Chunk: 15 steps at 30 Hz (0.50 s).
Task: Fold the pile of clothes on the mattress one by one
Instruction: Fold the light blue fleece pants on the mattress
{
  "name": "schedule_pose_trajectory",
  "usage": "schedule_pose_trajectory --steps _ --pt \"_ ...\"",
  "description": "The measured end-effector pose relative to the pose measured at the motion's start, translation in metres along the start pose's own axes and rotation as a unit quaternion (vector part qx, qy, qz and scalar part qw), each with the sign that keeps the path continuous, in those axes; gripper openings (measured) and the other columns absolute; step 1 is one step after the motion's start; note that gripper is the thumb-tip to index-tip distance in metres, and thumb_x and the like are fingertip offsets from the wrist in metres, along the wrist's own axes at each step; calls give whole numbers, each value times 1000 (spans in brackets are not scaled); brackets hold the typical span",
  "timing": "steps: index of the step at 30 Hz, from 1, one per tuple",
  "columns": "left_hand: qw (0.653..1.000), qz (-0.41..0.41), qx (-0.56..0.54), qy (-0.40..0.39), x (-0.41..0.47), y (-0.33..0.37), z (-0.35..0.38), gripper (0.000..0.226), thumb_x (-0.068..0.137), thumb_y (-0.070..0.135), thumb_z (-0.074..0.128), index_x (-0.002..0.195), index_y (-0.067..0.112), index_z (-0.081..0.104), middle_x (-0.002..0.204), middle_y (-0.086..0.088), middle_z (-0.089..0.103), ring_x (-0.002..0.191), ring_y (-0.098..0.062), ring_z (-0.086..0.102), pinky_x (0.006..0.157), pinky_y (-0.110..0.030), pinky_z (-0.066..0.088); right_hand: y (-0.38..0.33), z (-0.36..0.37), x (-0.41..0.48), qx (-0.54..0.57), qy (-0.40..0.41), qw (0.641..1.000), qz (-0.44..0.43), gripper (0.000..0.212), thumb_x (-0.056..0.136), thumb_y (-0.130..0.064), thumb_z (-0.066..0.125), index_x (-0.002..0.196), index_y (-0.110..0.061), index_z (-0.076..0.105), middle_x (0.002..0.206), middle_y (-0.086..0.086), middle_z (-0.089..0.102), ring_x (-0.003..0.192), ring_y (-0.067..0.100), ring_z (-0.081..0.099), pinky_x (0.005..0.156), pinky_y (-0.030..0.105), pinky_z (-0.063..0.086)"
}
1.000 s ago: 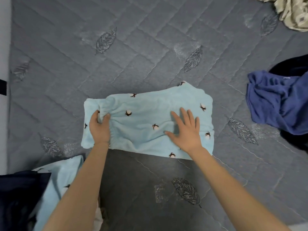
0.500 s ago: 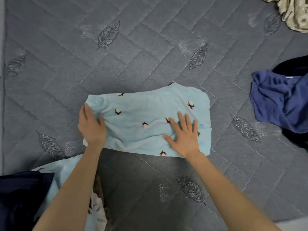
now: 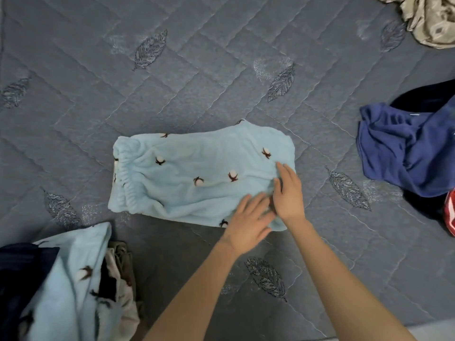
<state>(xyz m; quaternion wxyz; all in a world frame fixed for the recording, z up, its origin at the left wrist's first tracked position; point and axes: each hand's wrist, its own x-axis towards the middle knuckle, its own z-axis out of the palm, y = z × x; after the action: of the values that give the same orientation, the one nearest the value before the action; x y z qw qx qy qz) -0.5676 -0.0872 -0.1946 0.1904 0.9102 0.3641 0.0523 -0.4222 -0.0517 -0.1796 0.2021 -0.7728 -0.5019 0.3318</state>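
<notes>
**Two open hands on one folded light blue garment**

Straight and slightly spread: fingers (image 3: 256, 205) of left hand (image 3: 248, 220), laid flat on near right corner of light blue garment (image 3: 192, 173). Straight and close together: fingers (image 3: 283, 171) of right hand (image 3: 289, 193), flat on right end of same garment, just beside left fingertips. Nothing gripped or pinched by either hand. Two bare forearms (image 3: 197, 291) reaching in from bottom edge.

One light blue garment with small flower print, folded to a wide rectangle, gathered waistband at left end, lying in middle of grey quilted mattress (image 3: 197, 70).

To the right, well apart: one blue garment (image 3: 403, 153) crumpled over one dark garment (image 3: 423, 97), and one red item (image 3: 450, 215) cut by picture edge. Top right corner: one beige patterned cloth (image 3: 433, 18). Lower left: one pile (image 3: 73, 291) of at least three pieces, namely one light blue printed piece (image 3: 69, 274), one dark navy piece (image 3: 17, 271), one whitish piece (image 3: 123, 308).
</notes>
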Motion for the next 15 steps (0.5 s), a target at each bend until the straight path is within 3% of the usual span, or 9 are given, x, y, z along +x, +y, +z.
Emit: schedule_pose_trajectory --steps 4,7,10,12,15 --pt "999 -21 22 41 15 34 19 39 76 30 70 111 17 62 118 -5 59 113 -27 50 101 -42 36 3 -15 13 46 13 999 8 52 98 -15 51 146 -7 34 144 13 36 134 25 32 107 20 18" --pt "996 -25 42 75 32 36 29 19 70 14 71 88 21 68 90 2 61 86 -23 54 83 -35 38 9 -26 35 25 8 1000 5 60 97 -22 55 149 -10 28 149 13 31 136 27 29 111 28 18" --pt "996 5 65 65 36 37 32 20 61 5 71 70 20 61 75 3 54 77 -19 47 75 -31 35 12 -36 63 86 -38 995 37 58 96 -25 57 147 -11 32 148 10 38 135 23 36 113 34 27" --pt "996 24 58 70 32 42 34 20 61 4 68 69 20 59 74 4 53 78 -18 45 75 -29 33 13 -41 78 101 -44 991 70 42 94 -25 60 131 -8 48 129 8 55 114 22 52 98 33 41" --pt "997 16 20 78 22 57 41 19 65 2 68 71 18 60 75 4 53 76 -18 47 77 -28 34 8 -43 87 30 -15 998 61 18 92 -22 60 98 -6 58 93 4 61 83 22 55 76 36 46"
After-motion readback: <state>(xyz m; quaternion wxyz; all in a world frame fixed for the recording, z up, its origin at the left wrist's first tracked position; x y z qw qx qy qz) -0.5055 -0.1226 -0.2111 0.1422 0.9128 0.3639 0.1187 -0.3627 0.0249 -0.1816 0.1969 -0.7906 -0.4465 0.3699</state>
